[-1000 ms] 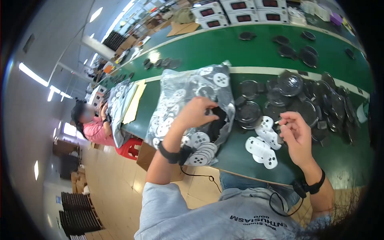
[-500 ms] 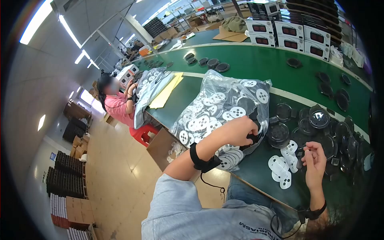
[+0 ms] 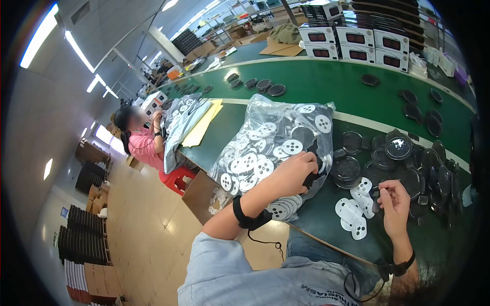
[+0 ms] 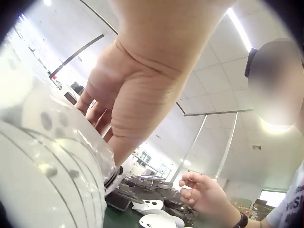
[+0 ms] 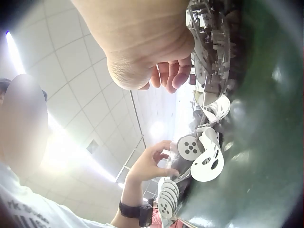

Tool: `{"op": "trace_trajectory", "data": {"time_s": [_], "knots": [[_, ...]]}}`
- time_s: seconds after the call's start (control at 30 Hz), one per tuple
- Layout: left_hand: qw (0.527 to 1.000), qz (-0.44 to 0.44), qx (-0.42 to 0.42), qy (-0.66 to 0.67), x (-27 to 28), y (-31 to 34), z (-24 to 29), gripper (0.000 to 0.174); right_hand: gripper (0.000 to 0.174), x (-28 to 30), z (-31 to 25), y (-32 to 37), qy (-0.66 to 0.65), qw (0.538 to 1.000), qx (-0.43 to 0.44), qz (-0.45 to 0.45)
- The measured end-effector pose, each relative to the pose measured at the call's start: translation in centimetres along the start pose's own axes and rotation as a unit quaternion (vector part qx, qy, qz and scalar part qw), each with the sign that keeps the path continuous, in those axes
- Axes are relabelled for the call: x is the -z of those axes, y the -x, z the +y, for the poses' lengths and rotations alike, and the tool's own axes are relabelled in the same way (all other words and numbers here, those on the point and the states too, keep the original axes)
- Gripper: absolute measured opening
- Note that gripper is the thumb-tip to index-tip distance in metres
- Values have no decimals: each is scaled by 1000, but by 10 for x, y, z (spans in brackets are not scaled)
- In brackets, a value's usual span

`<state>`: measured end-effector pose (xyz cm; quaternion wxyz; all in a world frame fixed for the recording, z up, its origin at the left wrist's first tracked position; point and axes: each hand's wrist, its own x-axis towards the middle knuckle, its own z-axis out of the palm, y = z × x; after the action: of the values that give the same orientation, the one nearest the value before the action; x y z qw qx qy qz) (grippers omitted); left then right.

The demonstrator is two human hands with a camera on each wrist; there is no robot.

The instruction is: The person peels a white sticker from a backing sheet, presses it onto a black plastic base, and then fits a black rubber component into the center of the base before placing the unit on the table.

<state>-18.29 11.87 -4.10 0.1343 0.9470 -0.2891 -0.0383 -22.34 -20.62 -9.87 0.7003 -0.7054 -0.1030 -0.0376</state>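
At the mouth of a clear plastic bag (image 3: 255, 109) of white perforated discs (image 3: 264, 168), my left hand (image 3: 295, 176) bends its fingers over something dark. The right wrist view shows that left hand (image 5: 151, 166) with its thumb and fingers apart beside the bag. My right hand (image 3: 396, 206) hangs loosely curled with nothing seen in it, by the dark round parts (image 3: 408, 178). In the right wrist view my right hand's fingers (image 5: 175, 76) are bent near those parts. Between the hands, white perforated pieces (image 3: 351, 210) lie overlapping on the green table (image 3: 316, 224).
Boxed goods (image 3: 357, 38) stand stacked beyond the green belt (image 3: 306, 71), which carries scattered dark round parts. Yellow sheets (image 3: 204, 122) and another bag (image 3: 178, 122) lie to the left, by a person in pink (image 3: 143, 143). A carton (image 3: 200, 196) stands below the table edge.
Since the earliest frame the head view has shifted, showing more of the boxes. My left hand's fingers have bent further down at the bag's mouth; my right hand remains beside the dark parts.
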Motion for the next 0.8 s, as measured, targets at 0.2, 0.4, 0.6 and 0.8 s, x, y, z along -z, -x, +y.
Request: {"op": "trace_trajectory", "data": {"time_s": [0.2,0.4,0.6,0.8], "knots": [[1000,29,2,-4,-4,10,8,45,8,-1,-2,-1,13,1000,17,9],[993,96,34,57,-7,19,17,34,8,-1,-3,-1,15,1000,26,4],[880,236,72,405,17,10,7,21,7,-1,-2,0,-15,1000,0,-6],[748,148,73,644,-33,-48,66,15,18,4,-8,-1,42,988,141,40]]}}
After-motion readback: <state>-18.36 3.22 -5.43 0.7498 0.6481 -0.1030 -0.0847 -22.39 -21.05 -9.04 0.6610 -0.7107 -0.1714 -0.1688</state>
